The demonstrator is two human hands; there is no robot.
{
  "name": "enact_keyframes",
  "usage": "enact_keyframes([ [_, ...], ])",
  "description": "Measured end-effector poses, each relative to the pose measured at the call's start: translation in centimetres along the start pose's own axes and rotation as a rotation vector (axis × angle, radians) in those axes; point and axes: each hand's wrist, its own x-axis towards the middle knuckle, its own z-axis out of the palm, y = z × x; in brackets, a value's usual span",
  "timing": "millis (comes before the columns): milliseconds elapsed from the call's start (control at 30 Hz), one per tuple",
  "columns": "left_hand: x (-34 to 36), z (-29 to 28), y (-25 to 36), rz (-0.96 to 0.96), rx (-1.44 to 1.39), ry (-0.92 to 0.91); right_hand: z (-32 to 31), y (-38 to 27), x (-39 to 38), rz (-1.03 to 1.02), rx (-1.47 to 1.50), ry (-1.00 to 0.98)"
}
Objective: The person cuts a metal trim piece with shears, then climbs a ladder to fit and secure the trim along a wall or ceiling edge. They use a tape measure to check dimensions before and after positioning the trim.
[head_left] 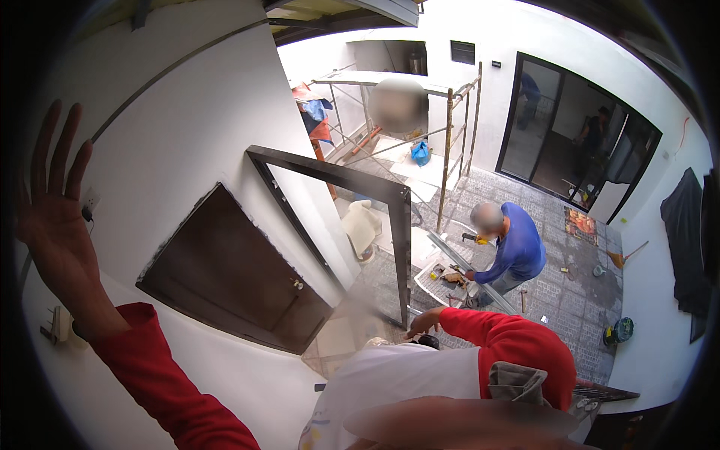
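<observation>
My left hand [64, 206] is raised at the far left, fingers spread, beside the white wall; it holds nothing. My right hand [425, 321] is closed at the lower middle, on what looks like a spray gun [428, 341] with a dark rounded body. Most of that tool is hidden by the hand and sleeve. Pale mist hangs left of it. Just beyond stands a dark rectangular frame [337, 171], upright and tilted in view, its near post close to my right hand. A brown door [232, 270] with a round knob is left of the frame.
A co-worker [517, 244] in blue bends over long metal bars [491, 289] on the tiled floor, with tools on a white sheet nearby. Scaffolding [448, 150] stands behind. A bucket [618, 331] and a broom [617, 259] are near the right wall. Dark sliding doors [574, 127] are at the back.
</observation>
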Motion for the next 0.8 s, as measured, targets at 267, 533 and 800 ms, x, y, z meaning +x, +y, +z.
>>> enact_keyframes([
  [267,-11.6,3.2,-5.5,-0.401,0.025,-0.331,1.0,7.3,7.5,-0.324,0.21,0.073],
  [533,-15.8,2.6,-4.8,-0.489,0.272,-0.517,-3.2,-0.9,3.3,-0.357,0.171,0.167],
  [800,-15.5,-1.7,1.1,-0.529,0.277,-0.339,-3.2,-2.1,2.1,-0.382,0.107,0.167],
])
